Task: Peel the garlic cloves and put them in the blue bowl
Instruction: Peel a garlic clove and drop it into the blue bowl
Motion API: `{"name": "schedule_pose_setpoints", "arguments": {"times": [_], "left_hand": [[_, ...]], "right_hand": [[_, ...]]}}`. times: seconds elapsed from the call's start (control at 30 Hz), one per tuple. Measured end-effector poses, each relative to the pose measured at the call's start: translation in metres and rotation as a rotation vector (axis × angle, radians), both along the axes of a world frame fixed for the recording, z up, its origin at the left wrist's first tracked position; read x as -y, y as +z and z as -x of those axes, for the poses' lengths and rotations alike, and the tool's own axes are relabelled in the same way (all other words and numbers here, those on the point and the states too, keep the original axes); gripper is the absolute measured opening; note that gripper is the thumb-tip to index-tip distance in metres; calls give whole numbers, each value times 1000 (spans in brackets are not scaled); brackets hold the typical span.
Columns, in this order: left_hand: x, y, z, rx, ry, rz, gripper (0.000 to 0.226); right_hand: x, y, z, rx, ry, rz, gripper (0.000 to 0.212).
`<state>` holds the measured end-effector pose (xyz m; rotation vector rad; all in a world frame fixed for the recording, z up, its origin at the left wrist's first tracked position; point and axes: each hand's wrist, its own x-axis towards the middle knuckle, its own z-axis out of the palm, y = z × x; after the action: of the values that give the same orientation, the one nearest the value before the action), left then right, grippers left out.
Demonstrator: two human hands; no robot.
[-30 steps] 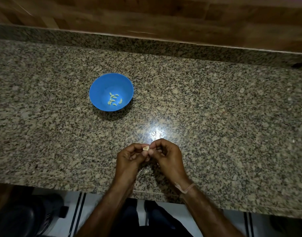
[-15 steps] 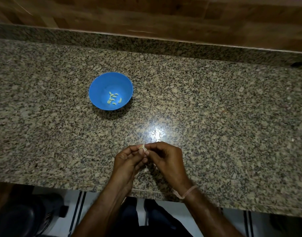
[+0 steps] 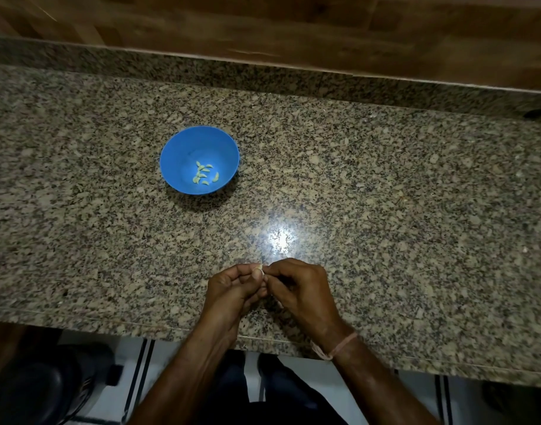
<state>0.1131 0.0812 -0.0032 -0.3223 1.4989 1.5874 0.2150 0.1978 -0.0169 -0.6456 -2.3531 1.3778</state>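
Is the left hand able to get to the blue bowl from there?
Probably yes: only bare counter lies between the left hand and the blue bowl, though it and the right hand pinch a garlic clove.

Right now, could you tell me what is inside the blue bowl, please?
The blue bowl holds a small cluster of pale peeled garlic cloves near its bottom. Nothing covers them; whether any hides under another cannot be told.
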Motion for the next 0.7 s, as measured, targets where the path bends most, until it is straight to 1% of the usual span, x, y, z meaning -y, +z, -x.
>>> {"name": "schedule_pose_setpoints", "arguments": {"times": [0.33,0.43,0.57,0.7], "left_hand": [[-1,-3,-2,-45,-18,48,6],[-2,-3,-3,-79,-12,68,7],[-4,-4,-3,-111,3,88,8],[-2,-7,-3,-99,2,90,7]], "right_hand": [[7,-6,0,51,9,-84,7],[11,-6,2,64,-9,-112,10],[15,-9,4,55,-33,-106,11],[17,-12,4,61,-17,-81,11]]}}
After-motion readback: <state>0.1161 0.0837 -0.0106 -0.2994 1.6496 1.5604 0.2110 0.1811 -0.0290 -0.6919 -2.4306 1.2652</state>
